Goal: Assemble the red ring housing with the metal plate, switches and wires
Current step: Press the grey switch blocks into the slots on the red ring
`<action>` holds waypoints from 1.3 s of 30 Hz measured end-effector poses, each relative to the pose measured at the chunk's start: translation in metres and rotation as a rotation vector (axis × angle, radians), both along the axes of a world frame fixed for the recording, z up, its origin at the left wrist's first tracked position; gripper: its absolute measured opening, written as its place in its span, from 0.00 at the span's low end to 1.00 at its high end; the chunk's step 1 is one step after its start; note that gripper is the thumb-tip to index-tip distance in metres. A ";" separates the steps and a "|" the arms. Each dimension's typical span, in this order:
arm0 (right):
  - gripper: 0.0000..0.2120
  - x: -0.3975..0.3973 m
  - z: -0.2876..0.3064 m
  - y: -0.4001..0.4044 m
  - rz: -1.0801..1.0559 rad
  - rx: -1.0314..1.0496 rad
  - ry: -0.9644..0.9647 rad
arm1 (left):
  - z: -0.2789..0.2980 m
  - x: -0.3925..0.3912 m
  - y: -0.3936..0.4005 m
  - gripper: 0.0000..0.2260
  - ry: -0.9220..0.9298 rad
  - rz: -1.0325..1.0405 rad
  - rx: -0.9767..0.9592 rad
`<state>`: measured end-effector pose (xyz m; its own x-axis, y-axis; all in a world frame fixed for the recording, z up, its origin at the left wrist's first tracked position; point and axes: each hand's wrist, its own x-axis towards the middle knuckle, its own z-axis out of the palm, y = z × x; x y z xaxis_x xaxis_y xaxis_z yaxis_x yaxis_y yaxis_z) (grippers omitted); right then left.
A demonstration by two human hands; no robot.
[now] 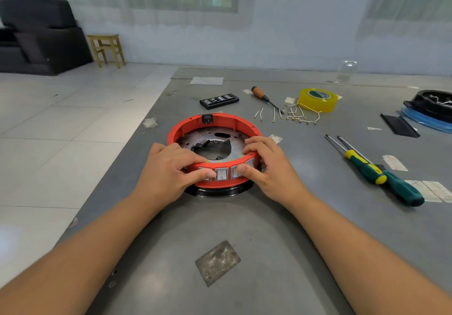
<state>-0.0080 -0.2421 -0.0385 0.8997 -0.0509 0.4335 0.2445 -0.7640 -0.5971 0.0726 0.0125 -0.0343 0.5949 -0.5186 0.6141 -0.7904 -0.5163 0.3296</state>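
The red ring housing (221, 125) sits on a black round base in the middle of the grey table (244, 229). Inside it lies the metal plate (195, 137) with a central hole. Grey rocker switches (222, 174) line its near wall, and a black socket (207, 118) sits in the far wall. My left hand (168, 167) grips the near-left rim, thumb on a switch. Over the near-right rim my right hand (266, 163) is wrapped, its thumb pressing another switch. Short white wires (297, 116) with terminals lie loose behind the ring.
A yellow tape roll (318, 99), a wooden-handled screwdriver (265, 98) and a black bit case (219, 100) lie at the back. Two green-and-yellow screwdrivers (376, 170) lie to the right. A black part on a blue ring (430, 109) sits far right. The table's left edge drops to tiled floor.
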 end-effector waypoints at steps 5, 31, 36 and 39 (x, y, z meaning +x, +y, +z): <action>0.16 -0.002 0.004 -0.014 0.095 0.043 -0.013 | 0.000 0.006 0.006 0.23 -0.034 -0.065 0.075; 0.24 -0.026 0.003 0.054 -0.261 -0.668 -0.119 | -0.012 0.015 0.002 0.18 0.652 0.156 -0.524; 0.20 -0.016 0.007 0.033 -0.026 -0.645 -0.127 | -0.011 0.023 0.005 0.19 0.771 0.130 -0.620; 0.21 -0.012 0.012 0.010 0.144 -0.638 -0.125 | -0.006 0.026 0.007 0.13 0.920 0.102 -0.820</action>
<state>-0.0204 -0.2318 -0.0266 0.8191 0.3675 0.4406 0.4089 -0.9126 0.0010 0.0987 0.0195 -0.0404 0.9923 -0.1036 0.0682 -0.0622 0.0594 0.9963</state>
